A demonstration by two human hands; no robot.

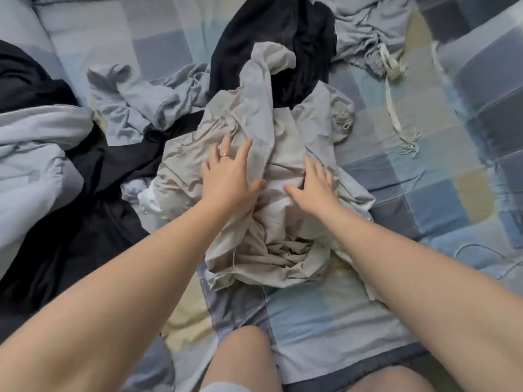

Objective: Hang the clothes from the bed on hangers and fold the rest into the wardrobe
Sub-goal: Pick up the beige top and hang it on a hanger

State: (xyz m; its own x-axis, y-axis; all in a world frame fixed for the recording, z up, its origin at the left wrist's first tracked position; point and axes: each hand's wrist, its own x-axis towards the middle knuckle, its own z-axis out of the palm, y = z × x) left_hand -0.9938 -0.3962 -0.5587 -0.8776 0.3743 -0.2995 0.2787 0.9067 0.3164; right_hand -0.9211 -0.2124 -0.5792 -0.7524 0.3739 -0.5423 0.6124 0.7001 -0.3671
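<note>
Both hands are flat on the cloth right now, nothing gripped. On the left hand (229, 176) the fingers (246, 149) are straight and fanned wide, a ring (223, 156) on one of them, thumb stretched out to the right. The right hand (314, 185) mirrors it just beside: fingers (310, 165) straight and closer together, thumb pointing in towards the other thumb, the two tips near but apart. Both palms press down on the crumpled beige garment (254, 241), which lies in the middle of the checked bed sheet (424, 193). Wrists are level, and both bare forearms reach forward from the bottom corners, angling inward. A knee (243, 357) rests on the bed edge between them. Further out, a black garment (283, 38) lies behind the beige one and touches it, a grey-blue garment (141, 100) sits to the left, another dark garment (85, 207) sprawls at far left, and a grey drawstring piece (368, 38) lies at upper right.
</note>
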